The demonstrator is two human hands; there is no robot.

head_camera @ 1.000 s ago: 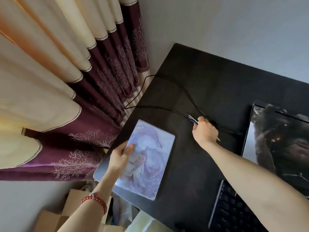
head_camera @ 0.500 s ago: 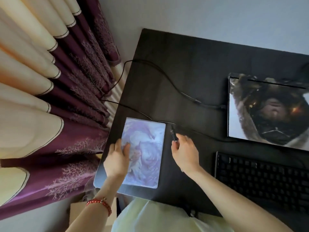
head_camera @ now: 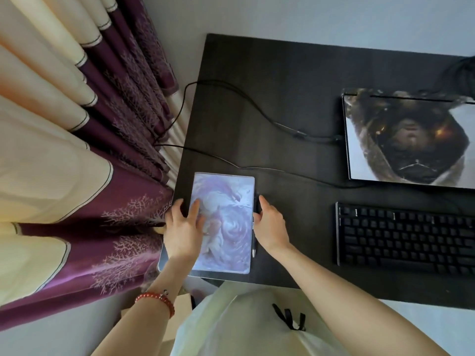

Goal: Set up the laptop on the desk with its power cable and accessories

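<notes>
A flat pad with a purple dragon picture (head_camera: 227, 235) lies at the front left of the dark desk (head_camera: 295, 98), its near left corner past the desk edge. My left hand (head_camera: 182, 232) rests flat on it, fingers spread, thumb at its left edge. My right hand (head_camera: 272, 224) is curled over a dark pen (head_camera: 253, 244) lying along the pad's right edge. The laptop (head_camera: 411, 140) stands open at the right with a lit picture. Two black cables (head_camera: 257, 116) run from the desk's left edge to the laptop's left side.
A black keyboard (head_camera: 406, 237) lies in front of the laptop. Cream and purple curtains (head_camera: 90, 150) hang close to the desk's left edge. A cardboard box (head_camera: 180, 304) sits on the floor below the desk corner. A grey wall backs the desk.
My right hand came back from the cables with the pen and set it against the pad's right edge. My left hand flattened onto the pad. The view swung right and down.
</notes>
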